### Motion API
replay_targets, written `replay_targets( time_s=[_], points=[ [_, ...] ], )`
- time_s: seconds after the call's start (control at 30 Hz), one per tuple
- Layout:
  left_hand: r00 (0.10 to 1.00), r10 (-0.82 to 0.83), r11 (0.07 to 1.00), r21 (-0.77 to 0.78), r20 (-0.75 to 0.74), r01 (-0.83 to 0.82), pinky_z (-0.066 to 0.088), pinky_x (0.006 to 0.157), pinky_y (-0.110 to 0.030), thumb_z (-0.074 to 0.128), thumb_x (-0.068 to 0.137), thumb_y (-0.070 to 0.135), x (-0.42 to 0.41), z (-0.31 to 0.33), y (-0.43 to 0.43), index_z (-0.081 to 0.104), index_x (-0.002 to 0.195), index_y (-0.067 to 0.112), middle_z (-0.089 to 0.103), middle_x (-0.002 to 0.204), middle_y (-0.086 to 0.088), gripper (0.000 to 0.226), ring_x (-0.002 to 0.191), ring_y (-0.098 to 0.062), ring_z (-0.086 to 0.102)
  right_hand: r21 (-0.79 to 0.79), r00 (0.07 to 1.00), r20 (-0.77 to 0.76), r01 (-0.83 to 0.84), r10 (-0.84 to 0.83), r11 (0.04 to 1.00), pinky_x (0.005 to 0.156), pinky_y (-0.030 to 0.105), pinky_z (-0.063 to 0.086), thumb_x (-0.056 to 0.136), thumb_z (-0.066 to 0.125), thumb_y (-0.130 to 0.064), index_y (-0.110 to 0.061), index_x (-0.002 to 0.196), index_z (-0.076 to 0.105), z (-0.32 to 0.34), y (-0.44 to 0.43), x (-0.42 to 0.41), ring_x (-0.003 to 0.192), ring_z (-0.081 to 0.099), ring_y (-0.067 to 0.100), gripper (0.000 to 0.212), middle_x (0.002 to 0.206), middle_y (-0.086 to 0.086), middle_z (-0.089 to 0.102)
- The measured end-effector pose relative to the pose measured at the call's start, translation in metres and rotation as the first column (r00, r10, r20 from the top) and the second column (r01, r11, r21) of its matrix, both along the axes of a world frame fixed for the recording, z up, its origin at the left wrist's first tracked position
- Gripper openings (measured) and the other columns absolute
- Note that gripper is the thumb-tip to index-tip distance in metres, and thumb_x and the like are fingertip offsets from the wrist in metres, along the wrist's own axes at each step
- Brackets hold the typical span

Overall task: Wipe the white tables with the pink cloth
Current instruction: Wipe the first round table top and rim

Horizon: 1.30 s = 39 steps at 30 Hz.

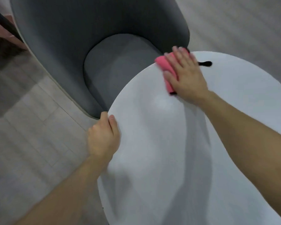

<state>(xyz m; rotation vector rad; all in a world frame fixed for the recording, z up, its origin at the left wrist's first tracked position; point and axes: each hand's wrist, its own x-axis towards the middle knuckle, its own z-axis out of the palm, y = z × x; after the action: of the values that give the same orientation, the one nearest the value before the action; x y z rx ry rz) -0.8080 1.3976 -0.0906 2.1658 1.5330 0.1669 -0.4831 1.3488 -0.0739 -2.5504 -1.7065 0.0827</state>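
A round white table [161,143] fills the lower right of the head view. The pink cloth [165,69] lies near the table's far left rim, with a black edge showing at its near end. My right hand [185,77] lies flat on the cloth and presses it onto the tabletop, fingers spread and blurred. My left hand [104,137] grips the table's left rim, thumb on top and fingers wrapped under the edge. Both forearms reach in from the bottom of the view.
A grey upholstered armchair [88,46] stands right against the table's far left side. A thin black strip [205,63] sticks out on the tabletop behind my right hand. Pale wood-look floor [31,119] lies to the left; dark furniture sits at the far left edge.
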Motion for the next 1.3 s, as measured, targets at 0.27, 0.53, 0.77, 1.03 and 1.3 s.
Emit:
replay_targets(
  time_s=[0.27,0.53,0.77,1.03,1.3],
  points=[
    [0.998,-0.059,0.997,0.045,0.018,0.058,0.049,0.059,-0.05,0.022,0.109,0.042,-0.005,-0.006,0.003,0.053,0.107,0.015,0.061,0.067,-0.013,0.041,0.059,-0.043,0.057,0.043,0.777,-0.077,-0.623,0.625,0.781,0.134,0.053,0.011,0.114,0.037,-0.042,-0.024,0.168,0.037,-0.004,0.016,-0.142,0.167,0.013,0.029,0.056,0.178,0.009,0.024],
    [0.998,-0.036,0.999,0.037,0.047,0.034,0.036,0.057,-0.042,0.022,0.106,0.035,-0.003,-0.012,0.002,0.049,0.097,0.014,0.048,0.062,-0.004,0.035,0.056,-0.037,0.047,0.106,0.961,0.013,0.274,-0.277,0.956,0.134,0.055,0.011,0.113,0.027,-0.044,-0.015,0.168,0.034,-0.011,0.03,-0.042,0.165,0.019,0.037,0.062,0.176,0.018,0.026],
    [0.993,0.011,1.0,-0.026,0.118,-0.008,0.042,0.061,-0.046,0.024,0.105,0.032,-0.006,-0.005,0.005,0.056,0.094,0.011,0.056,0.069,-0.013,0.039,0.064,-0.04,0.051,-0.013,0.913,-0.02,-0.407,0.407,0.913,0.136,0.047,0.006,0.115,0.028,-0.048,-0.031,0.172,0.021,-0.002,0.01,-0.108,0.168,0.004,0.021,0.06,0.181,0.003,0.012],
    [0.941,0.073,0.996,-0.079,0.331,-0.05,0.038,0.066,-0.041,0.031,0.102,0.029,-0.025,-0.017,0.014,0.062,0.084,0.012,0.064,0.074,-0.006,0.04,0.075,-0.034,0.057,0.13,0.997,-0.044,0.071,-0.066,0.989,0.135,0.053,0.008,0.112,0.028,-0.04,-0.019,0.171,0.028,-0.009,0.002,-0.235,0.167,0.013,0.031,0.063,0.179,0.014,0.019],
    [0.789,-0.551,0.83,-0.077,-0.271,0.553,0.058,0.083,-0.046,0.044,0.105,0.034,-0.16,-0.03,0.024,0.064,0.127,0.023,0.073,0.121,-0.003,0.032,0.104,-0.032,0.069,0.06,0.988,-0.046,0.15,-0.147,0.987,0.135,0.052,0.006,0.109,0.03,-0.056,-0.028,0.172,0.025,-0.009,-0.021,-0.285,0.168,0.008,0.029,0.069,0.18,0.011,0.015]
  ],
)
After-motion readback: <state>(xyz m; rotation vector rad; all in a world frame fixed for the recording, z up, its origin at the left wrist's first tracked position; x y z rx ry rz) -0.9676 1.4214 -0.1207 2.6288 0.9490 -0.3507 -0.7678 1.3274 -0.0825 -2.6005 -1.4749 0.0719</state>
